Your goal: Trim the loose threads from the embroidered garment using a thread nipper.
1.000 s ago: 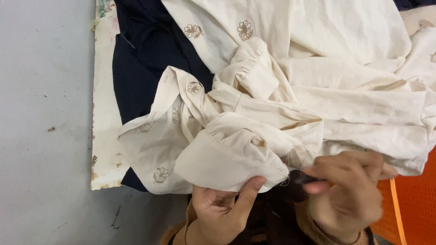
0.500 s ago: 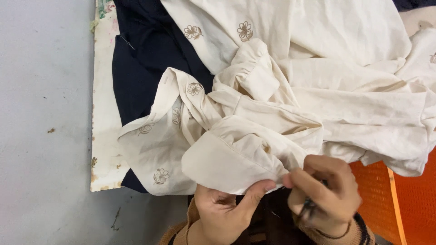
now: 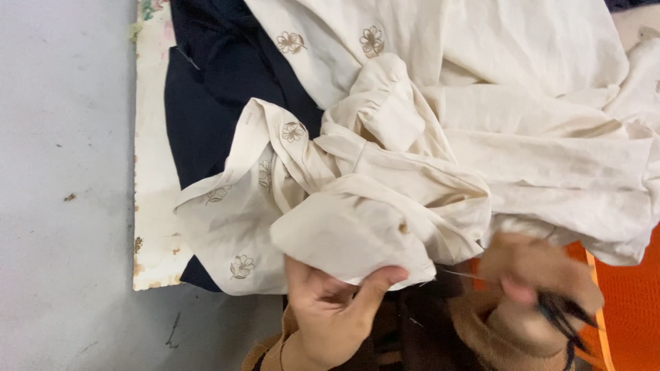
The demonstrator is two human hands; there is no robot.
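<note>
Pulled back rightward, right hand (image 3: 540, 282) blurs, grip unclear; left hand (image 3: 337, 309) pinches cream garment (image 3: 357, 233).

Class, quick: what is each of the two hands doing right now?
Left hand: closed, pinching the edge of the cream cloth.
Right hand: blurred, closed around a thin dark tool; its kind cannot be told.

1. We take this for a garment workshop: heaped cream fabric with embroidered flowers (image 3: 440, 144) lies over navy cloth (image 3: 213, 103).
2. We see a worn, paint-chipped board as the counter (image 3: 152, 206), above a bare grey concrete floor (image 3: 62, 206).
3. An orange mesh crate (image 3: 629, 295) stands beside it.
</note>
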